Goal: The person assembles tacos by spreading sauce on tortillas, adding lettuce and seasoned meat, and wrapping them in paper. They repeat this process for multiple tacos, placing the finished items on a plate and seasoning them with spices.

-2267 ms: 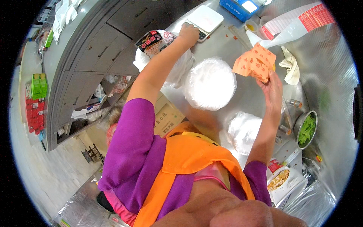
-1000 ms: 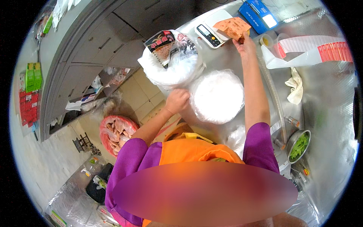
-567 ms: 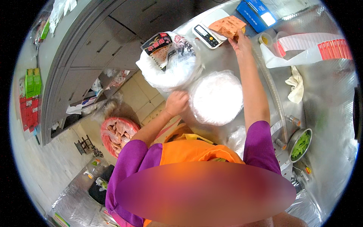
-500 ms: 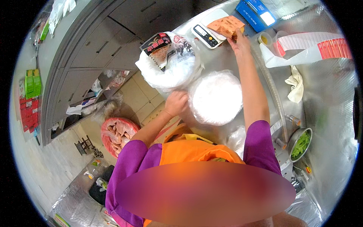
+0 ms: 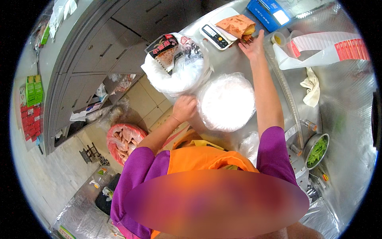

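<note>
At the far side of the metal counter, a filled bread in orange patterned paper (image 5: 235, 26) lies on a white digital kitchen scale (image 5: 214, 36). Its open end, with yellowish bread and brown filling showing, points right. My right hand (image 5: 253, 47) is beside that end, fingers spread and holding nothing. My left hand (image 5: 185, 108) is closed at the counter's near edge. It lies between a white plastic bag with a black and red label (image 5: 175, 67) and a round stack wrapped in clear plastic (image 5: 226, 102). Whatever its curled fingers may hold is hidden.
A blue box (image 5: 269, 15) stands behind the scale. To the right are a small yellow-filled cup (image 5: 278, 38), red-and-white paper packaging (image 5: 330, 49), a cloth (image 5: 311, 87) and a bowl of lettuce (image 5: 317, 153). A red-lined tub of raw meat (image 5: 125, 141) stands lower left.
My right hand has let go of the wrapped bread and shifted slightly right, its fingers opening. The bread's filled end now shows. My left hand stays put.
</note>
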A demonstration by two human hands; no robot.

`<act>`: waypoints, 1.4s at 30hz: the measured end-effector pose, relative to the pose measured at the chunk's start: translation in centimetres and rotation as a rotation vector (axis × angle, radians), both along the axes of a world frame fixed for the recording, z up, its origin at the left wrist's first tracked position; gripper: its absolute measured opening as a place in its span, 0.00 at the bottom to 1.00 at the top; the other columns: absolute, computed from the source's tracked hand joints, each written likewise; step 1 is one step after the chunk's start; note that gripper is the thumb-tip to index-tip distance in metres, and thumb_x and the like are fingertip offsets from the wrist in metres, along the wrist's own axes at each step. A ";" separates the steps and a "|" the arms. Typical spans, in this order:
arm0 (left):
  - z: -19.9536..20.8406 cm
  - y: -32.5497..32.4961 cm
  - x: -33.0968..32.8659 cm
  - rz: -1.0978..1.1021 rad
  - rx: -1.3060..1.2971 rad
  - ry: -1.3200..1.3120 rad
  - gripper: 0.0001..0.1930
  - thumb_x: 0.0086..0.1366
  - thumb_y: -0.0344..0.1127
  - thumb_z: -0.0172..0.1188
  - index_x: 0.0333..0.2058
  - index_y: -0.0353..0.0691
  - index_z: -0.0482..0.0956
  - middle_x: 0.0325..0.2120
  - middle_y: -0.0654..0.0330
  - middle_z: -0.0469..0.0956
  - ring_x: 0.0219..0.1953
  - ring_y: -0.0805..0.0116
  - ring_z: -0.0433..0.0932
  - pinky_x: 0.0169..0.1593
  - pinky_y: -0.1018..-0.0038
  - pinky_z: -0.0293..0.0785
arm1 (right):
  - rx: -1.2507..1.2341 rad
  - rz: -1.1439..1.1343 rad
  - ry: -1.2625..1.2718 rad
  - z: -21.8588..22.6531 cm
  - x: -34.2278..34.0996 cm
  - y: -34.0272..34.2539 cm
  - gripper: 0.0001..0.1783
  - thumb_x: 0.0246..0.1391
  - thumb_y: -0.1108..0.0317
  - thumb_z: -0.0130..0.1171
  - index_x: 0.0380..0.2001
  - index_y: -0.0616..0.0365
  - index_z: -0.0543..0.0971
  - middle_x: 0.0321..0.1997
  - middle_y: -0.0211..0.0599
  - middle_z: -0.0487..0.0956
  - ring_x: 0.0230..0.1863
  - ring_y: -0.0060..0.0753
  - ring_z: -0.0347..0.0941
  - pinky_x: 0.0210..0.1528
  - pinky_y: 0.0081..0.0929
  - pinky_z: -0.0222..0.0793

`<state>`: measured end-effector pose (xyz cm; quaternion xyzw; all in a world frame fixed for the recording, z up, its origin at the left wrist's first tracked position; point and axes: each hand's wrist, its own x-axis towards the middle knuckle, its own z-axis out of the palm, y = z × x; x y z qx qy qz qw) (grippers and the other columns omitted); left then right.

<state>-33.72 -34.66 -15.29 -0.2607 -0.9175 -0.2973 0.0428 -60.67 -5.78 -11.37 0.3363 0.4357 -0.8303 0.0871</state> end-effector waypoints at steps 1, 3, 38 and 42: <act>0.0 -0.1 0.0 -0.007 -0.001 0.003 0.14 0.46 0.32 0.61 0.33 0.35 0.73 0.39 0.51 0.75 0.40 0.50 0.74 0.46 0.60 0.71 | -0.011 0.005 -0.006 -0.2 0.1 0.2 0.58 0.52 0.26 0.48 0.68 0.64 0.47 0.67 0.53 0.58 0.66 0.51 0.57 0.68 0.49 0.50; -0.1 -0.2 -0.1 -0.020 -0.002 0.010 0.14 0.47 0.32 0.61 0.33 0.35 0.73 0.39 0.51 0.75 0.40 0.50 0.73 0.46 0.61 0.71 | 0.000 0.018 0.010 -0.1 0.4 0.4 0.61 0.51 0.25 0.48 0.69 0.65 0.43 0.67 0.54 0.56 0.66 0.51 0.57 0.69 0.50 0.50; -2.2 0.0 0.3 0.034 0.015 0.124 0.11 0.49 0.28 0.59 0.32 0.35 0.72 0.36 0.49 0.73 0.37 0.47 0.72 0.43 0.56 0.70 | 0.811 0.492 0.296 20.9 27.1 14.7 0.30 0.55 0.67 0.64 0.58 0.66 0.67 0.54 0.40 0.75 0.52 0.26 0.74 0.57 0.28 0.72; -0.7 0.3 1.0 0.024 0.155 0.068 0.09 0.54 0.24 0.61 0.35 0.36 0.74 0.35 0.52 0.76 0.36 0.54 0.74 0.40 0.64 0.72 | 1.104 0.195 0.220 23.4 42.2 13.5 0.35 0.50 0.65 0.69 0.60 0.63 0.68 0.49 0.39 0.79 0.48 0.27 0.76 0.48 0.25 0.74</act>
